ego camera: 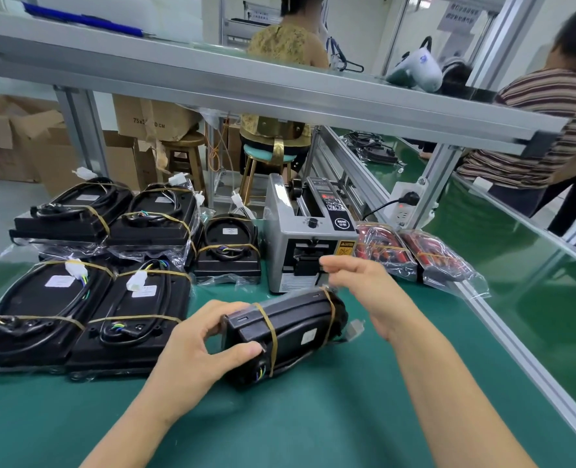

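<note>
A black plastic unit (290, 329) bound with tan rubber bands lies tilted on the green mat (313, 417), partly in a clear bag. My left hand (198, 346) grips its near left end, thumb and fingers curled round it. My right hand (364, 282) hovers above its far end, just in front of the grey tape dispenser (300, 231), fingertips pinched together near the dispenser's outlet; any tape between them is too faint to tell.
Several bagged black units (87, 312) are stacked at left and behind. Two red bagged packs (414, 255) lie right of the dispenser. An aluminium rail (516, 342) borders the mat on the right, a shelf beam (246, 86) runs overhead, and two people work beyond.
</note>
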Tool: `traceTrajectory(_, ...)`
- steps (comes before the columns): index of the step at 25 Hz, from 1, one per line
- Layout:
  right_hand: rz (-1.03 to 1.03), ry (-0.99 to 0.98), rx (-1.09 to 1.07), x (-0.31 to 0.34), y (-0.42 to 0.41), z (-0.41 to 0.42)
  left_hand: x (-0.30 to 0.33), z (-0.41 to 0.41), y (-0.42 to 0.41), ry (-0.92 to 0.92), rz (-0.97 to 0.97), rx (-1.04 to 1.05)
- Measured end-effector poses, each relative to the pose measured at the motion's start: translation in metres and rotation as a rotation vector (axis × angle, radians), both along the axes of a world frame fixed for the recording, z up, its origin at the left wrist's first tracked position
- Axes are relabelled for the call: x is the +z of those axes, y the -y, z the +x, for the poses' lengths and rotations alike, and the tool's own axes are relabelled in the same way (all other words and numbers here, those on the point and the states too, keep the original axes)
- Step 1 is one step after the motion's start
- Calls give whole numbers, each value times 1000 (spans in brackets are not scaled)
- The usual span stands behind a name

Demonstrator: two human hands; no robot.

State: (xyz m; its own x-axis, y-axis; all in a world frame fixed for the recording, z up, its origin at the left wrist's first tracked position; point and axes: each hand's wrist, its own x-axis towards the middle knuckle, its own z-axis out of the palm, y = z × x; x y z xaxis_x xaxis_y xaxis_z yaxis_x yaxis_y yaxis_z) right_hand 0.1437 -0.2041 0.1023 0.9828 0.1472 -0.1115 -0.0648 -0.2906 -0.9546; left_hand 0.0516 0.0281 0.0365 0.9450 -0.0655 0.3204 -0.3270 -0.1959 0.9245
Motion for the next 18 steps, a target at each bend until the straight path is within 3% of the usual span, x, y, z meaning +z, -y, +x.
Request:
traceTrajectory(2,20,-39,-231,-5,-12,12,-2,-2,3,52,33,73)
traceTrajectory(5,100,-78,-390,-16,-28,28,-2,-4,2,107,89,139)
traceTrajectory(18,320,-169,-734,-23,-59,51,1,-13,0,160,150,217)
